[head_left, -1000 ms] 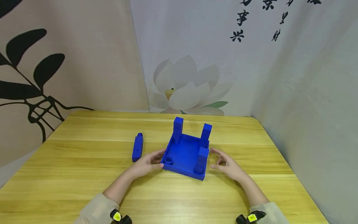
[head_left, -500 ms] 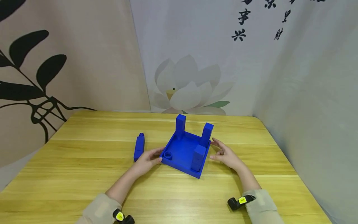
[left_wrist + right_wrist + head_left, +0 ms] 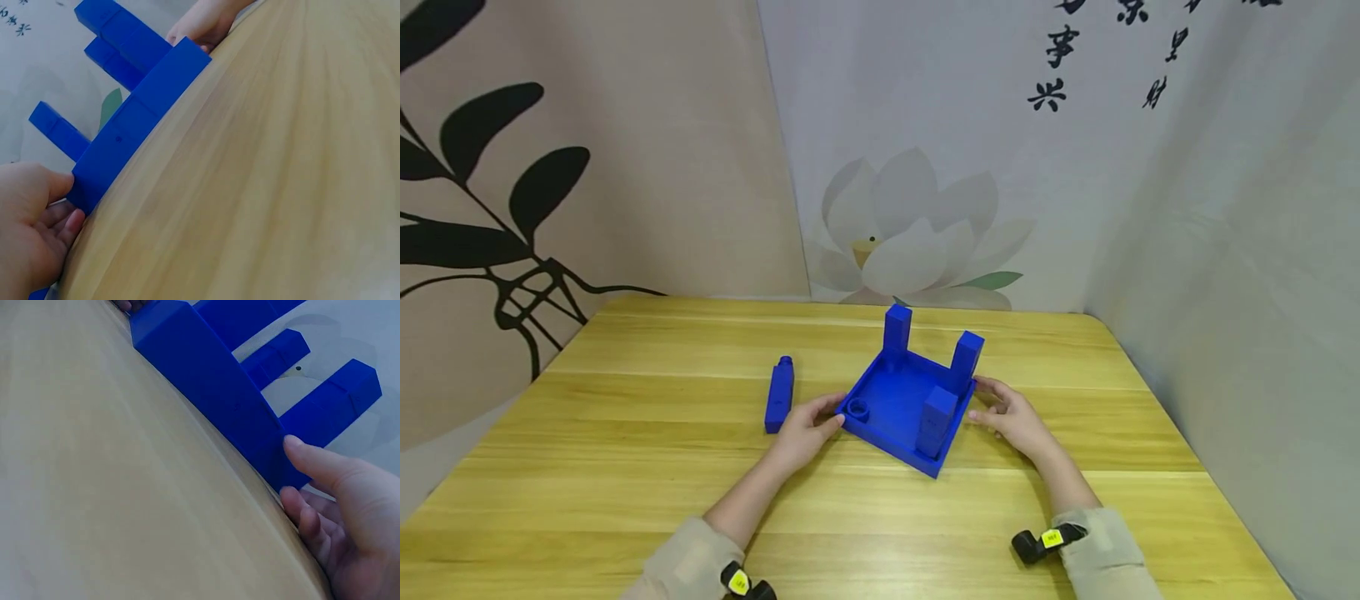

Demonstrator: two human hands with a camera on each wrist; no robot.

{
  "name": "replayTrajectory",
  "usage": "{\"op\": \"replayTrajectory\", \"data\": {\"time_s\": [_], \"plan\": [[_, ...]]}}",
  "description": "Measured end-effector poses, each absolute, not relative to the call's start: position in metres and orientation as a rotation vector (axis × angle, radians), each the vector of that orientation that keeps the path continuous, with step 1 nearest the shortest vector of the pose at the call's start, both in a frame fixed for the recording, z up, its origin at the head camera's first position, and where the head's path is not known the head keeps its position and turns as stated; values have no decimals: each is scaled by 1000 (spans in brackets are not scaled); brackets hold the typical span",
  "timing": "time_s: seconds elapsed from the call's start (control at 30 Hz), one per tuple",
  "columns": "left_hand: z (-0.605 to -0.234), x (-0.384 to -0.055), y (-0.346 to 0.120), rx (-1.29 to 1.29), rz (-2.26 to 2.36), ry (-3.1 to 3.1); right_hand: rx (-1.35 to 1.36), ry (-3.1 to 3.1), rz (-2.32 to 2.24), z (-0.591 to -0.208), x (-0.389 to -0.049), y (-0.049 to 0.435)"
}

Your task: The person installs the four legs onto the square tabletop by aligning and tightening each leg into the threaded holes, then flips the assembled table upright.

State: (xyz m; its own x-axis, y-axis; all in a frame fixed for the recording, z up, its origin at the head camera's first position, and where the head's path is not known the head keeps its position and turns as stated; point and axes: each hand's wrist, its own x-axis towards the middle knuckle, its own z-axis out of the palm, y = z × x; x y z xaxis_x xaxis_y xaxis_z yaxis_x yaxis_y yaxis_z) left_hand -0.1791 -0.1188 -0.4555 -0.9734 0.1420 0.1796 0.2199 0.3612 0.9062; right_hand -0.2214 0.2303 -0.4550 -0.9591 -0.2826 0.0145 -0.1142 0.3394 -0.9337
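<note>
An upturned blue toy table (image 3: 891, 396) lies on the wooden tabletop, turned cornerwise. Three square legs stand up from its corners, among them the near right leg (image 3: 936, 421). At the left corner is a bare round socket (image 3: 857, 409). My left hand (image 3: 805, 429) holds that corner, with thumb and fingers on either side of it in the left wrist view. My right hand (image 3: 1018, 421) has its curled fingers and thumb about the right corner (image 3: 281, 465). A loose blue leg (image 3: 779, 396) with a round peg end lies left of the toy table, beside my left hand.
The wooden tabletop (image 3: 625, 467) runs back to a printed curtain (image 3: 925, 125). A pale curtain (image 3: 1225, 250) borders the right side. Each sleeve carries a black wrist camera, such as the right one (image 3: 1037, 540).
The toy table has turned clockwise on the tabletop. My right hand has come from beside it onto its right corner. My left hand stays on the left corner, and the loose leg still lies beside it.
</note>
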Motion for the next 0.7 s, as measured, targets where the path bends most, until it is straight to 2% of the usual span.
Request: {"op": "replayTrajectory", "data": {"time_s": [0.27,0.7], "plan": [[-456,-181,-113,-207,-1629,-2472,-223,2532,-1760,-459,-216,225],[-454,-188,-101,39,-1638,-2307,-271,2570,-1786,-442,-193,223]]}}
